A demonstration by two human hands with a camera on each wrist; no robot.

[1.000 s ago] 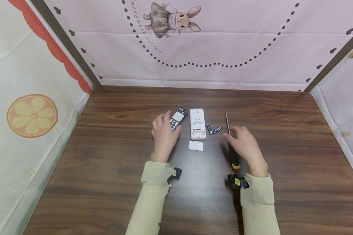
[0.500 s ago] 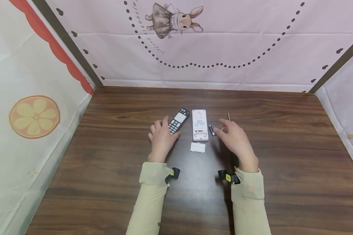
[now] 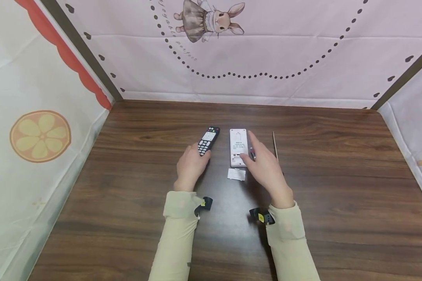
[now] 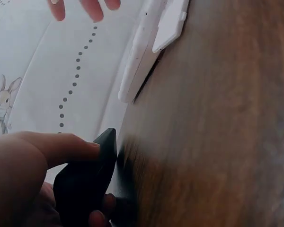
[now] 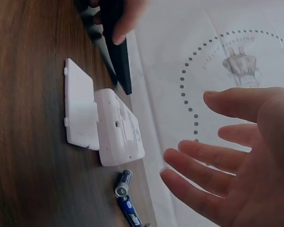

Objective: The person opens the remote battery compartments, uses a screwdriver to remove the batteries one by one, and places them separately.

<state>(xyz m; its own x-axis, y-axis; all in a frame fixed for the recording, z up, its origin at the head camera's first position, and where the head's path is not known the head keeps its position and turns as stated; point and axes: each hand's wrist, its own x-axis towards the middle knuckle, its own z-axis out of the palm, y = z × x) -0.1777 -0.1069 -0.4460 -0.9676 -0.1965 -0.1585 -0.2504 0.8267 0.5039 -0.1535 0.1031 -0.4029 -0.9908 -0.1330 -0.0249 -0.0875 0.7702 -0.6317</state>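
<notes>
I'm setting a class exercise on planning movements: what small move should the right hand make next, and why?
Probably bring the right hand in to grip the white device: that hand is open, close to the device and holding nothing, while the left hand holds the black remote.

Booth-like nook: printed cloth (image 3: 267,50), wooden table (image 3: 126,187)

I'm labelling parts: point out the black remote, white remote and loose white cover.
Black remote (image 3: 208,141), head view, button face.
White remote (image 3: 238,146), head view, printed back.
White cover (image 5: 80,108), right wrist view, flat face.
</notes>
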